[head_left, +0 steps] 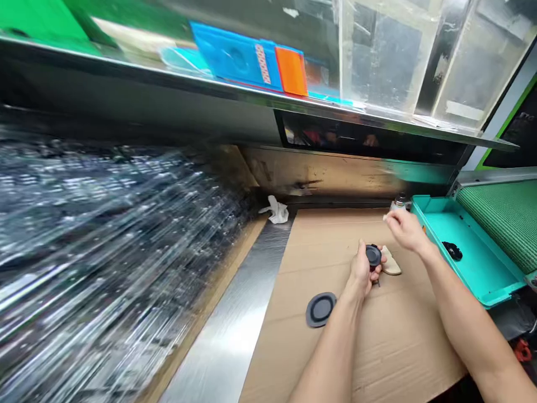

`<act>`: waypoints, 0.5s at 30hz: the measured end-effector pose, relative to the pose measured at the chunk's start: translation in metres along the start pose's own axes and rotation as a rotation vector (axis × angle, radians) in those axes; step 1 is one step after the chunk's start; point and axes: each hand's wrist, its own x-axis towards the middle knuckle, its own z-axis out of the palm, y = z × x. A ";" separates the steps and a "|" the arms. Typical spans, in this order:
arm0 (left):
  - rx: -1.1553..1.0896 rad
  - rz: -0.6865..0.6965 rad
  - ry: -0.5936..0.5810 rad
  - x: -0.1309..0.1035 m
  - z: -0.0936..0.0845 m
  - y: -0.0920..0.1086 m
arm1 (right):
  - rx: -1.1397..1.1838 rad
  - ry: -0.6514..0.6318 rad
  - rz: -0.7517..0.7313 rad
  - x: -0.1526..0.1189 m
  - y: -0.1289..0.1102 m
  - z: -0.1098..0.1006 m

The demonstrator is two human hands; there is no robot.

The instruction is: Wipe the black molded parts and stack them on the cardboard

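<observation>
My left hand is closed around a small round black part, with the part's flat face turned up. Up and to the right, my right hand is raised with its fingers pinched together on a tiny white piece, too small to name. A beige pad lies on the cardboard just beside my left hand. Nearer to me and left of my forearm, a flat dark grey oval part with a ring in its middle rests on the cardboard.
A cardboard sheet covers the worktop. At right stand a teal tray holding a black part, and a green conveyor belt. A small bottle and crumpled white tissue sit at the back. Clear-wrapped stacks fill the left.
</observation>
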 end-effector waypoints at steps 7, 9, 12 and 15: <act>0.337 0.088 0.060 0.009 -0.034 -0.030 | -0.038 -0.028 -0.009 -0.092 -0.012 0.076; 0.415 0.148 0.093 0.013 -0.035 -0.035 | -0.076 -0.045 0.019 -0.093 -0.009 0.076; 0.474 0.192 0.124 0.017 -0.035 -0.041 | -0.090 -0.070 0.059 -0.094 -0.005 0.072; 0.519 0.224 0.114 0.020 -0.035 -0.046 | -0.076 -0.056 0.070 -0.095 -0.002 0.073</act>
